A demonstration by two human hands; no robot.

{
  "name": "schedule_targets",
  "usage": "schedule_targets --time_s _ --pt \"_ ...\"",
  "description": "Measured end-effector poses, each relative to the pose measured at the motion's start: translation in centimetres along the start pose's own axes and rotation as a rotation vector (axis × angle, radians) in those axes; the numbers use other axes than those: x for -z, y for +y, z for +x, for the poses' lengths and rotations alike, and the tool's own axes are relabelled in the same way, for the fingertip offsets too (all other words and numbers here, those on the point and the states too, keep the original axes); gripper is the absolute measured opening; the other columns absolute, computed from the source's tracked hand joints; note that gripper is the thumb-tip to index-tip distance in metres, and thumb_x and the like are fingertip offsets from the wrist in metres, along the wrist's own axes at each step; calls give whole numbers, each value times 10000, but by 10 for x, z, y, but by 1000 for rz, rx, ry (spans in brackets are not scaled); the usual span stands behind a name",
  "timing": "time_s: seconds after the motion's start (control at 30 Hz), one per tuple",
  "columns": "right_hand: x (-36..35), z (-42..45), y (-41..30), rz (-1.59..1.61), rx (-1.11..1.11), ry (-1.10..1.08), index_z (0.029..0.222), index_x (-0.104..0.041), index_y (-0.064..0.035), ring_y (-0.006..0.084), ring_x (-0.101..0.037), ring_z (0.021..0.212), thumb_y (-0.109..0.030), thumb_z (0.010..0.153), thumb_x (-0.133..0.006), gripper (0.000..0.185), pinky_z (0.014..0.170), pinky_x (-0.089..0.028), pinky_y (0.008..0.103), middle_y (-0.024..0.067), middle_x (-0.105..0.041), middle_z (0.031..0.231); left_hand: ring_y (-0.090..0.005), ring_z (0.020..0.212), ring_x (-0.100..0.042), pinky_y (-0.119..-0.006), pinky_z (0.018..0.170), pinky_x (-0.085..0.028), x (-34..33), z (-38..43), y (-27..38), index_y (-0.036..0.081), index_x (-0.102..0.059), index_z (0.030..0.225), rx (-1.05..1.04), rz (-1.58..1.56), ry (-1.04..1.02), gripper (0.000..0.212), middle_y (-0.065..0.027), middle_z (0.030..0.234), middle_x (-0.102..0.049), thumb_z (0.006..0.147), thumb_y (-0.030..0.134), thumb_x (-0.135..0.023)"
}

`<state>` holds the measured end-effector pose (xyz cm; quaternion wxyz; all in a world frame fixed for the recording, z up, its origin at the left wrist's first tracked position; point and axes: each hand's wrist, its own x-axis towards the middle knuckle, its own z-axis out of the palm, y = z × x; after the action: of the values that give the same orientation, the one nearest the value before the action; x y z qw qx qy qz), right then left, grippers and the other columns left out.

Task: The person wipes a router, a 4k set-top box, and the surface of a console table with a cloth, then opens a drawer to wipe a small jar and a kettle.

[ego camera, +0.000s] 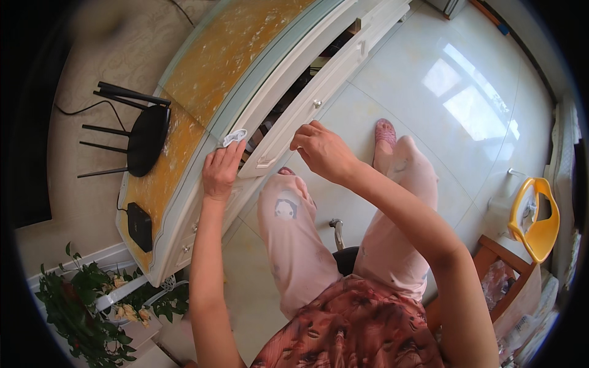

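My left hand (220, 175) is at the front edge of a white TV cabinet (280, 78). Its fingertips are on a small crumpled white bundle (234, 136); whether that is cloth or coiled cord cannot be told. Just to the right, a long drawer (308, 99) with a crystal-like knob (317, 104) is pulled partly out, with dark and brown items in its shadowed inside. In front of the drawer hangs my right hand (322, 149), fingers curled towards the thumb and nothing visible in them.
A black router with several antennas (147, 140) and a black box (139, 227) rest on the cabinet's amber top. Leafy plants (87, 294) stand lower left. At the right are a yellow-rimmed container (536, 221) and a wooden frame (504, 253). My legs straddle the tiled floor (414, 106).
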<state>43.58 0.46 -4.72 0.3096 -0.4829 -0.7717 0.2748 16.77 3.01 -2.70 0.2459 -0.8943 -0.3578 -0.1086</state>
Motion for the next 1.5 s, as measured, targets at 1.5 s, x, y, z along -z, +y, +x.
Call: schedule_targets --time_s 1.5 --pt "106 38 103 -54 -166 -354 767 -658 -2 296 -681 738 -3 697 -635 73 644 -542 365 164 -674 786 -339 1146 -558 -395 933 -459 -154 189 100 14 -610 1168 837 -543 -159 293 -145 1220 -609 915 87 -481"
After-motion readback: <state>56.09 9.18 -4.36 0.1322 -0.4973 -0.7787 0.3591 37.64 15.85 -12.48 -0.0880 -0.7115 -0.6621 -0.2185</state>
